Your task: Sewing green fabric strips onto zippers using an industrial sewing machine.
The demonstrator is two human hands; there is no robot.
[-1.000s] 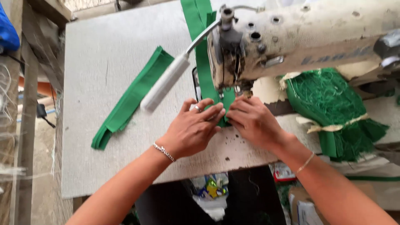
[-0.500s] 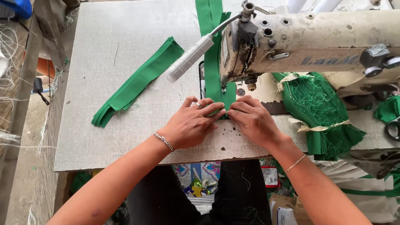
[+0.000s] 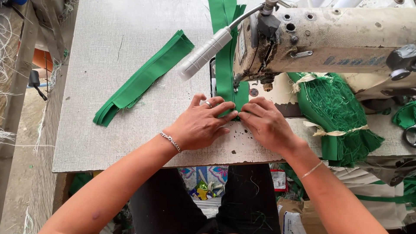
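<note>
I am pressing my left hand (image 3: 200, 125) and right hand (image 3: 265, 124), both flat and unclenched, onto the green strip (image 3: 225, 73) just before the sewing machine (image 3: 320, 41), where fingertips creeping nearer its needle risk a prick.

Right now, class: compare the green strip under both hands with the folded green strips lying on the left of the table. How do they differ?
The green strip runs straight up the table, under the sewing machine; the folded green strips lie slanted. The left hand and right hand press the first; the folded ones lie untouched. One looks single, the others stacked. Both are the same green.
</note>
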